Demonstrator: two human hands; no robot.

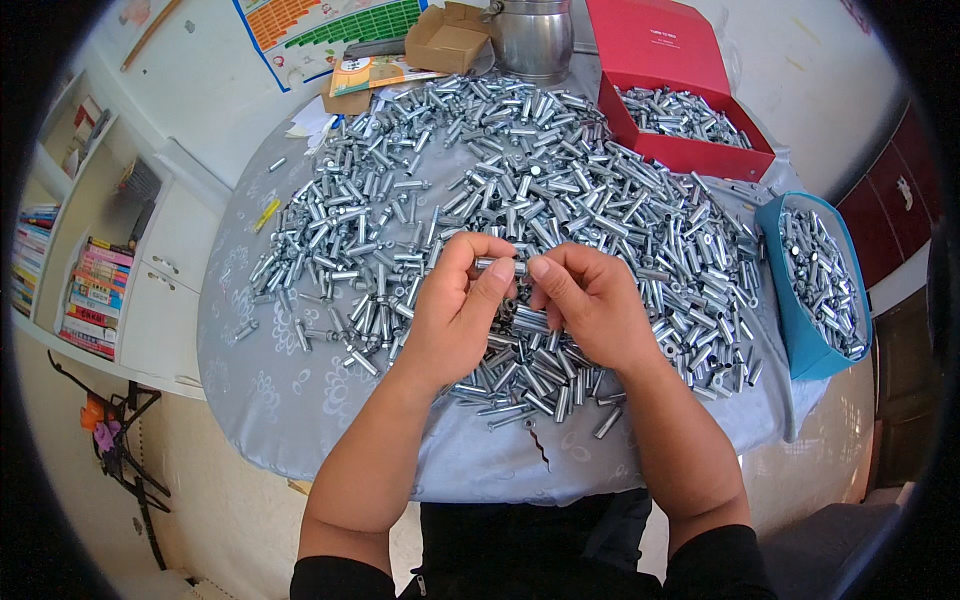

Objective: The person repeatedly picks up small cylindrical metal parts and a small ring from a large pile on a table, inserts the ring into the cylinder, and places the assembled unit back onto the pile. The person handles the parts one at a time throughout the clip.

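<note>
My left hand [455,315] pinches a shiny metal expansion bolt [489,263] between thumb and fingers, above the middle of the table. My right hand [598,312] is closed at the bolt's right end, thumb against forefinger. The fingers partly cover that end, so its exact shape is hidden. Beneath and around both hands spreads a wide heap of similar silvery bolts and sleeves [540,190]. Some on the left side [370,230] appear to have nuts and washers fitted, while many on the right look like plain tubes.
The heap lies on a grey patterned tablecloth [265,400]. A red open box [690,158] and a teal bin [797,320], both full of metal parts, stand at the right. Behind are a metal pot [533,40] and a small cardboard box [447,40]. A yellow tool [267,214] lies left.
</note>
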